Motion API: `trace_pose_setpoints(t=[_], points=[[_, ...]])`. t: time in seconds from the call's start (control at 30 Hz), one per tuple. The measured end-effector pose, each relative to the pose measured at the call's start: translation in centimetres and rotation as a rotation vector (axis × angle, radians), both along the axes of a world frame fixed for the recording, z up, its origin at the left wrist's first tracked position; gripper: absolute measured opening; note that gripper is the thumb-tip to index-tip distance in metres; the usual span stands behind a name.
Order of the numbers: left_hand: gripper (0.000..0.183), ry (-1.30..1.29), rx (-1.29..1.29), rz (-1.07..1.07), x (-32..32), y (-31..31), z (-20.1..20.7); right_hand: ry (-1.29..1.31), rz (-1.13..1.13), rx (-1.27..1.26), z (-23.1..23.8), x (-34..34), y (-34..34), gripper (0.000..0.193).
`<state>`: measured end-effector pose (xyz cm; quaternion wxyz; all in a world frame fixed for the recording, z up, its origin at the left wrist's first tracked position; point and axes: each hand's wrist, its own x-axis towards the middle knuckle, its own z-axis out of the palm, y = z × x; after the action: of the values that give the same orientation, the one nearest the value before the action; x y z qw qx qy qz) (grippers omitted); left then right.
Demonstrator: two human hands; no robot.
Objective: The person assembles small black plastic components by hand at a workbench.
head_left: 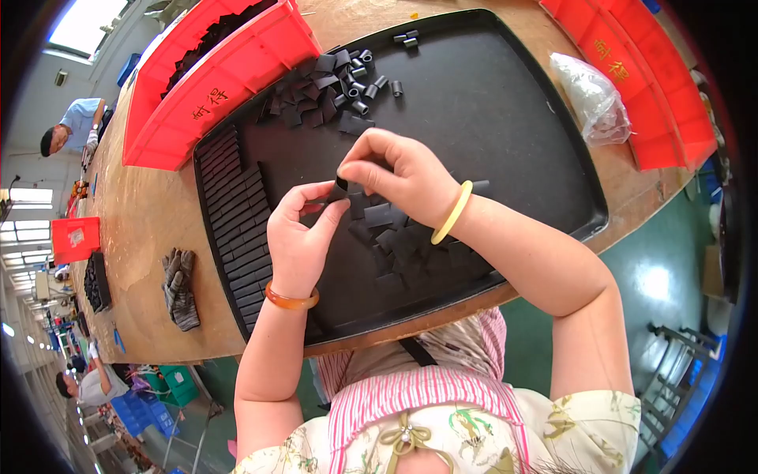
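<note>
Presently holding black sleeve [338,192] in closed finger pinches of left hand [298,237] and right hand [412,178], above tray [482,99] of short tubes [397,89], near red crate [170,130] of black pieces [212,41].

From where I stand, the wooden table [134,205] bears a black tray [482,103], a red bin [178,122] at its far left corner, a second bin [643,87] to the right, a clear bag [592,99] between, and a glove [181,288] left. The tray carries black pieces [233,189], part rowed, part heaped.
</note>
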<state>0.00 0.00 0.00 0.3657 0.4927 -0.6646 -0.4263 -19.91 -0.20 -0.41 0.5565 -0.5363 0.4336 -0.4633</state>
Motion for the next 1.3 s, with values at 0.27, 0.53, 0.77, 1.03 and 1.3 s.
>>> trace_pose_setpoints(t=[0.27, 0.53, 0.77, 1.03, 1.3], points=[[0.019, 0.197, 0.1, -0.015, -0.7, 0.5, -0.3, 0.217, -0.159, -0.176, 0.1, 0.2, 0.1, 0.026], [0.021, 0.298, 0.121, 0.038, -0.6, 0.3, -0.1, 0.145, -0.133, -0.125, 0.3, 0.3, 0.2, 0.023], [0.027, 0.376, 0.13, 0.032, -0.9, 0.4, -0.4, 0.032, -0.152, -0.029, -0.2, 0.3, 0.0, 0.017], [0.032, 0.063, -0.078, -0.004, -1.1, 0.5, -0.3, 0.066, -0.165, -0.016, -0.2, 0.5, 0.2, 0.013], [0.027, 0.001, -0.162, 0.024, -1.2, 0.6, -0.2, 0.146, -0.115, -0.228, -0.4, 1.0, 0.4, 0.014]])
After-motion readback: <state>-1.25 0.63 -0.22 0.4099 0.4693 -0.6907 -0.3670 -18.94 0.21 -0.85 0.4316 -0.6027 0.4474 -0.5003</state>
